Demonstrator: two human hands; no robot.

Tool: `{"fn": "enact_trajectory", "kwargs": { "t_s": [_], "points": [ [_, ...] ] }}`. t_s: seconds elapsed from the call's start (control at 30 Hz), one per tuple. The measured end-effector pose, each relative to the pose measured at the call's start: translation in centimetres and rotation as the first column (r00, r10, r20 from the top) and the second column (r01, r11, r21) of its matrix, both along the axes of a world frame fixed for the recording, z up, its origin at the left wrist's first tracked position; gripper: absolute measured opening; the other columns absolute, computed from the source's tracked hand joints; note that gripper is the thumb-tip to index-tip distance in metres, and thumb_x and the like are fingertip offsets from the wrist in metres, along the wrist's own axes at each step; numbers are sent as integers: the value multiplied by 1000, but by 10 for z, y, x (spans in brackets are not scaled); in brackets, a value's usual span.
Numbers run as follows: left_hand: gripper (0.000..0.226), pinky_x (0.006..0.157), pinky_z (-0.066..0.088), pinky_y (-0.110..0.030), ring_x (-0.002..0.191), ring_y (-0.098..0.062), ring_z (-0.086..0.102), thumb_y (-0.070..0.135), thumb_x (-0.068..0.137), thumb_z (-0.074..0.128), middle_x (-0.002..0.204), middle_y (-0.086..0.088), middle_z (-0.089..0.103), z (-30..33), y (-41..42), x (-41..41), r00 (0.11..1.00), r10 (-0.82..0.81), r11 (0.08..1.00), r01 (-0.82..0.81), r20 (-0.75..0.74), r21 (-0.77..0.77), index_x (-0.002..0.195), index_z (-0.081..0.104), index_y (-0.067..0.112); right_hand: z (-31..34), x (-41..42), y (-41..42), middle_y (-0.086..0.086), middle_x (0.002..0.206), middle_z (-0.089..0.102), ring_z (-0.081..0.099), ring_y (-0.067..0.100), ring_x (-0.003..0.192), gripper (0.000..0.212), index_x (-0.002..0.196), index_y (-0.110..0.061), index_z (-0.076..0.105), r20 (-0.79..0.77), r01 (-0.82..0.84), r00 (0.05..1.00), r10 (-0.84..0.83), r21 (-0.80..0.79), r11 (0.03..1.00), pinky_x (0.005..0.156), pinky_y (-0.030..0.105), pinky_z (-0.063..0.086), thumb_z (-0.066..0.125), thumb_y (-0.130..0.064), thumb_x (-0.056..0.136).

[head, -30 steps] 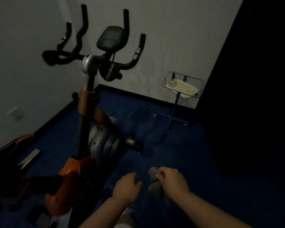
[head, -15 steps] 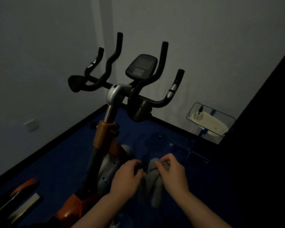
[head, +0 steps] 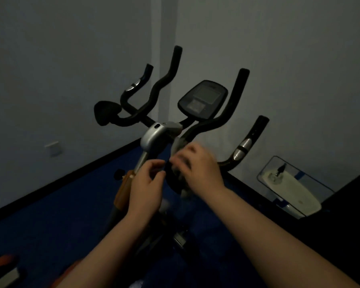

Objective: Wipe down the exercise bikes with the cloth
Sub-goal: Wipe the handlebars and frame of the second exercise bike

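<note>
- Since the earlier frames both hands have risen from low centre to the bike (head: 154, 140), mid-frame, at its handlebar (head: 208, 121) junction.
- Right hand (head: 200, 165) pinches the cloth (head: 178, 143) against the bar; left hand (head: 148, 183) has curled fingers beside it, and I cannot tell if it holds anything.
- Risk, as judged: dim light may leave patches unwiped; a bunched cloth could snag on the console (head: 203, 99) mount.
- Blue floor (head: 50, 215), grey walls, black skirting; a stand (head: 289, 190) at lower right; a second bike (head: 0, 267) at lower left.
</note>
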State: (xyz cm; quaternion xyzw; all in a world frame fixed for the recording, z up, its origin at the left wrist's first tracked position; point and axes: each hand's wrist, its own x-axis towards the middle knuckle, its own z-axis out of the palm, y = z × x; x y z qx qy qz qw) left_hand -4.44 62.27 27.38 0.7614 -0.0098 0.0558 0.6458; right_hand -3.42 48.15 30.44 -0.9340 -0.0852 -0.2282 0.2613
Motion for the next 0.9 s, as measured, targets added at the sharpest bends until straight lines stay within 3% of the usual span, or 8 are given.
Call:
{"fn": "enact_trajectory", "kwargs": {
  "t_s": [0.17, 0.37, 0.5, 0.57, 0.7, 0.77, 0.83, 0.9],
  "points": [
    [22, 74, 44, -4, 93, 6, 56, 5, 92, 52, 99, 15, 60, -20, -18, 5, 991, 133, 991, -132, -20, 17, 104, 61, 22, -41, -13, -23, 4, 114, 60, 53, 21, 106, 35, 113, -19, 67, 83, -142, 982, 171, -277, 950, 87, 32, 47, 56, -39, 86],
    [21, 70, 40, 0, 85, 13, 56, 8, 96, 45, 92, 15, 61, -24, -26, 14, 988, 157, 987, -157, 4, -26, 99, 63, 17, -20, 6, -25, 2, 87, 57, 52, 20, 77, 10, 86, -19, 64, -26, -282, 953, 302, -439, 853, 59, 25, 37, 67, -25, 78],
    [25, 73, 43, -3, 93, 5, 59, 15, 99, 39, 99, 10, 64, -23, -24, 31, 989, 146, 984, -147, -17, -102, 102, 64, 17, -12, 21, -18, 4, 93, 57, 52, 22, 82, 14, 93, -17, 63, 42, -46, 997, 58, -237, 970, 59, 31, 46, 69, -21, 81],
    [28, 74, 45, -9, 89, 2, 61, 13, 101, 36, 97, 3, 65, -21, -27, 39, 994, 105, 983, -107, -22, -149, 102, 64, 10, -29, 8, 6, 3, 91, 60, 53, 21, 79, 16, 94, -19, 62, 24, 54, 998, -49, -265, 963, 59, 31, 44, 68, -23, 80],
    [29, 67, 43, -4, 77, 9, 59, 7, 101, 33, 87, 7, 61, -21, -23, 44, 999, 22, 992, -19, 24, -125, 101, 62, 2, -43, -15, 20, 3, 79, 61, 56, 20, 68, 12, 85, -17, 64, 10, -61, 998, 70, -385, 921, 52, 30, 42, 63, -17, 73],
    [31, 74, 46, -11, 81, 5, 60, 11, 102, 33, 89, 6, 63, -24, -15, 49, 1000, -10, 992, 12, 16, -124, 103, 63, 5, -30, -3, 10, 5, 82, 60, 56, 22, 72, 13, 85, -14, 63, 25, 10, 1000, -1, -364, 931, 51, 30, 41, 65, -19, 73],
    [33, 82, 50, -28, 88, -10, 63, 19, 102, 32, 95, 3, 66, -24, -12, 52, 999, -39, 986, 38, -3, -162, 102, 64, 10, -23, 8, 8, 5, 90, 61, 55, 22, 79, 16, 93, -14, 63, 61, 146, 989, -134, -292, 945, 58, 30, 44, 65, -20, 78],
    [33, 78, 50, -23, 85, -8, 63, 20, 102, 32, 90, 10, 67, -21, -14, 51, 998, -63, 979, 64, 14, -191, 100, 64, 10, -31, 2, 16, 3, 99, 61, 54, 22, 86, 21, 102, -18, 59, 48, 186, 983, -179, -298, 936, 68, 33, 45, 57, -20, 81]
  ]
}}
